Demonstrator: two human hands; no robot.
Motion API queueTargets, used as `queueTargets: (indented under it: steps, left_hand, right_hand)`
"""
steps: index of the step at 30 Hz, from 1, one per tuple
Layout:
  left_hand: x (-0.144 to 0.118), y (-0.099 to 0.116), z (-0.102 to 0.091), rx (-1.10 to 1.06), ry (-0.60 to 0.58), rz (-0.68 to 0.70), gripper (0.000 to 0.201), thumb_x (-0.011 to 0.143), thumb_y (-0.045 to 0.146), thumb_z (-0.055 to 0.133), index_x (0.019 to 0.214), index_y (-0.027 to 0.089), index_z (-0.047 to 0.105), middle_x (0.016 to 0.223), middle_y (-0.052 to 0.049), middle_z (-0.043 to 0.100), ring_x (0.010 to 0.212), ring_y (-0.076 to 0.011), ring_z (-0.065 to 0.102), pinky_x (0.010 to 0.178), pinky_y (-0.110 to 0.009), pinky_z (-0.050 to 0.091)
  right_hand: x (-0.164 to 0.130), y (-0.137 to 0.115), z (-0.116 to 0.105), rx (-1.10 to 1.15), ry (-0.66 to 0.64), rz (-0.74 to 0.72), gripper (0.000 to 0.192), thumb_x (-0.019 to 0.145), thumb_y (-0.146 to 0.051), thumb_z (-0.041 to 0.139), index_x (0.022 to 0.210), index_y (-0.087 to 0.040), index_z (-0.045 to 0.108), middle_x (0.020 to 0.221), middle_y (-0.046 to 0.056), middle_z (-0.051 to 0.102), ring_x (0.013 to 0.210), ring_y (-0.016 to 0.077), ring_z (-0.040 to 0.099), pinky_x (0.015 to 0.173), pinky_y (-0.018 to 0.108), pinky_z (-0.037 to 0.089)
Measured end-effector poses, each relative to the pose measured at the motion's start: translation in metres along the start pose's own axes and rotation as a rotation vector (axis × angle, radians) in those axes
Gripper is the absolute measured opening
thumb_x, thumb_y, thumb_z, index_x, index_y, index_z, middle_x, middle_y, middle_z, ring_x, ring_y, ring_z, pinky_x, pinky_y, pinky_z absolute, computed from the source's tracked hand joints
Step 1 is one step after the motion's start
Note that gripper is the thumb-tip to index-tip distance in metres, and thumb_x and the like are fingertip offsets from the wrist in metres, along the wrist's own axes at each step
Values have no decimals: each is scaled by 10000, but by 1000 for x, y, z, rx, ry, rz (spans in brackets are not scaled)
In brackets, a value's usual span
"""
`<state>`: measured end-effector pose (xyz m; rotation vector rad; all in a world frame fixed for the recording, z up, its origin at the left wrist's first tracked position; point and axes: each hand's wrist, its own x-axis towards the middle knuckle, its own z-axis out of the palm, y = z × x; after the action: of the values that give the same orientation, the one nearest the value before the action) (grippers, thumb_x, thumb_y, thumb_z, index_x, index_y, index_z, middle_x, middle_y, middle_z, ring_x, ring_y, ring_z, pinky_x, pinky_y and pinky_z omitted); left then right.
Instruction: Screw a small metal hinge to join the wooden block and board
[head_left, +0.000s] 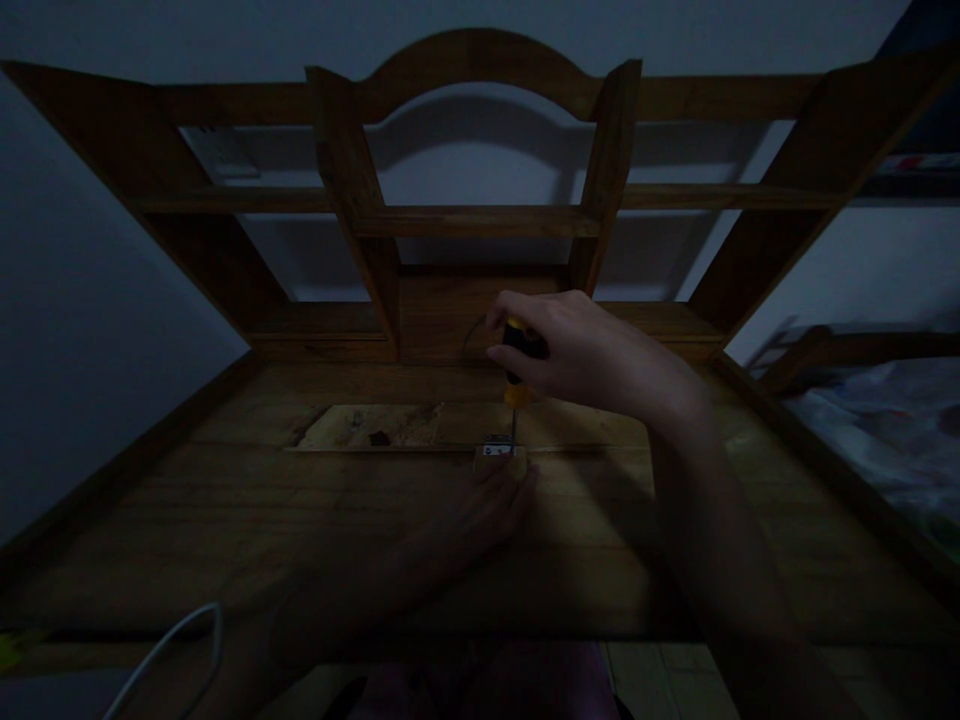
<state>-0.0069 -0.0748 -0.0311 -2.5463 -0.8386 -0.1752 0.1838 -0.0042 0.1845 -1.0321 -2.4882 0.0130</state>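
My right hand (577,355) wraps the black and yellow handle of the screwdriver (516,375), fingers closed round it, shaft upright, tip down on a small metal fitting (499,450). That fitting sits on the bench (225,520), at the edge of a shallow recess (375,425) cut in the wood. My left hand (480,510) lies flat just below it, fingertips touching or nearly touching the fitting; the fingers look loosely spread, holding nothing that I can see.

To do this well, I judge I should keep the shaft straight over the screw, press down firmly as I turn, and pin the fitting with the left fingers so it cannot twist. A tilted shaft would likely slip out of the head.

The light is poor. I cannot make out the screw head, nor whether the tip is seated in it. The left hand is deep in shadow. A pale cable (172,640) at the lower left runs out of view, and the shelf (480,215) behind shows no clear contents.
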Motion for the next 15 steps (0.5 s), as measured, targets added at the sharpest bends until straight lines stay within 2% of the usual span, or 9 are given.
queueTargets:
  steps: [4,9,12,15]
  left_hand:
    - [4,0,-4,68,-38,26,575,992,98,389,1564,85,344,1586,-172,441,1470,-286,433,1220,-434,379]
    - [9,1,1,74,12,8,554,977,92,444,1529,107,402,1508,-156,541,1408,-274,512,1191,-435,417]
    - [5,2,6,108,8,3,570,976,109,446,1543,124,389,1565,-142,482,1444,-282,468,1211,-439,390]
    - [1,1,5,159,7,5,579,981,159,455,1555,150,382,1617,-132,411,1484,-271,414,1232,-419,363]
  right_hand:
    - [-1,1,-1,0,8,45,240,961,-449,582,1068,-240,626,903,33,702,809,209,636,689,316,382]
    - [-2,0,-3,52,-28,5,235,911,-310,600,1138,-249,613,1001,30,711,894,212,645,752,314,412]
    - [-2,-1,-1,22,-30,22,184,967,-341,549,1102,-240,623,938,35,708,833,201,644,734,312,411]
    - [-2,-3,0,-37,8,89,289,996,-481,526,1089,-223,617,897,57,699,815,219,637,703,322,394]
